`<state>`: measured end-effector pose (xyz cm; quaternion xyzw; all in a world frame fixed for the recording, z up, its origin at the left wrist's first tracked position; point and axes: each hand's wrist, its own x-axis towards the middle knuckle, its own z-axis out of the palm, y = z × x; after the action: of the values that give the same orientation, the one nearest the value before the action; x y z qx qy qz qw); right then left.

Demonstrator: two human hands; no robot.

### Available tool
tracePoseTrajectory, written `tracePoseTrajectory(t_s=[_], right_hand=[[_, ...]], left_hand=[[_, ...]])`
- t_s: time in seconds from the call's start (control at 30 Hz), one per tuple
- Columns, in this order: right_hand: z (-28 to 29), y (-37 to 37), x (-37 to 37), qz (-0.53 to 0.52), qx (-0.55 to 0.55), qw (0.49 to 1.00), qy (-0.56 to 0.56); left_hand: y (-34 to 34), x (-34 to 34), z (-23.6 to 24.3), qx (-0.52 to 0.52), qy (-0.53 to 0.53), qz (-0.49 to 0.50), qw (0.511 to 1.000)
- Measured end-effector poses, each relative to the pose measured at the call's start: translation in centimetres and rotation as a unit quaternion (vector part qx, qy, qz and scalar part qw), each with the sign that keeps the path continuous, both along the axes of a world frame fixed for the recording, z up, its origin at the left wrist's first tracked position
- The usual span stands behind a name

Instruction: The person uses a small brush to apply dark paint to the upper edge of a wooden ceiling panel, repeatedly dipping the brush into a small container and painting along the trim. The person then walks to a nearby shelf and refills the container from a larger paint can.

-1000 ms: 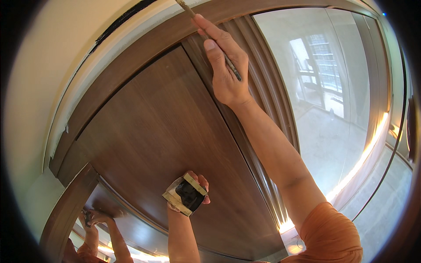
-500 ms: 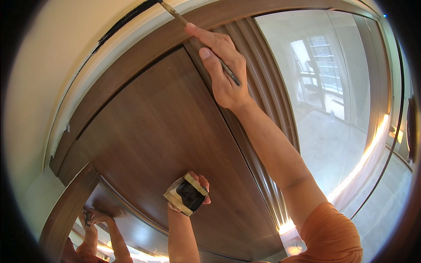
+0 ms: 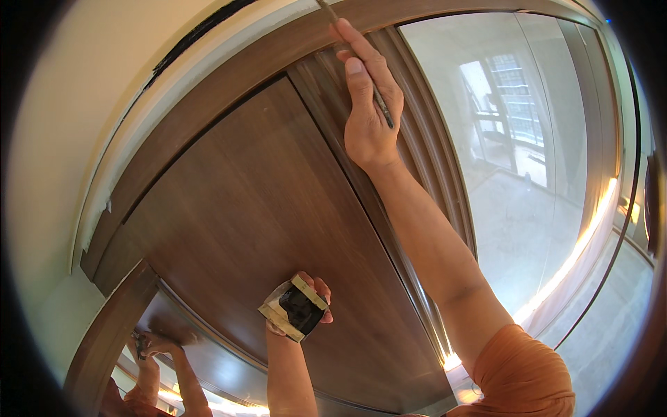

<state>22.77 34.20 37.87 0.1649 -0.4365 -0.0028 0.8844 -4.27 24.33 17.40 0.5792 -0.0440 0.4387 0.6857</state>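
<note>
My right hand (image 3: 375, 115) is raised toward the top of the view, its fingers closed round the thin handle of a paintbrush (image 3: 383, 110). The brush's far end runs past the upper edge, so its bristles are hidden. Lower down, my left hand (image 3: 323, 293) grips a small cut-open carton (image 3: 276, 303) from beneath and behind. Black paint (image 3: 301, 310) coats the inside of the carton. Along the pale wall edge above the brown wooden frame runs a black painted stripe (image 3: 201, 33), to the left of the brush.
A brown wood panel (image 3: 243, 187) fills the middle. Beside it are vertical ribbed slats (image 3: 424, 132) and a glossy pale panel (image 3: 514, 201) reflecting a window. At lower left, a mirror (image 3: 208, 361) reflects arms. A dark cable (image 3: 611, 264) hangs at the right.
My right hand has moved right and slightly up with the paintbrush, whose far end has left the black stripe. My left hand and the carton have stayed put.
</note>
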Motion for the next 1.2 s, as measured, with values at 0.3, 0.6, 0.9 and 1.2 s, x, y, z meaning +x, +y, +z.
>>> tracePoseTrajectory(t_s=[0.3,0.6,0.9,1.2], right_hand=[[-0.05,0.08,0.02,-0.042,-0.013,0.999,-0.018],[0.05,-0.48,-0.18,-0.111,0.003,0.989,-0.097],[0.00,-0.12,0.18,-0.126,0.012,0.984,-0.128],[-0.28,-0.40,0.11,-0.006,-0.027,0.999,-0.032]], left_hand=[[0.05,0.33,0.16,0.051,0.013,-0.004,0.999],[0.16,0.54,0.23,0.072,0.008,0.005,0.997],[0.26,0.25,0.22,0.050,0.007,-0.013,0.999],[0.17,0.30,0.22,0.046,0.001,-0.018,0.999]])
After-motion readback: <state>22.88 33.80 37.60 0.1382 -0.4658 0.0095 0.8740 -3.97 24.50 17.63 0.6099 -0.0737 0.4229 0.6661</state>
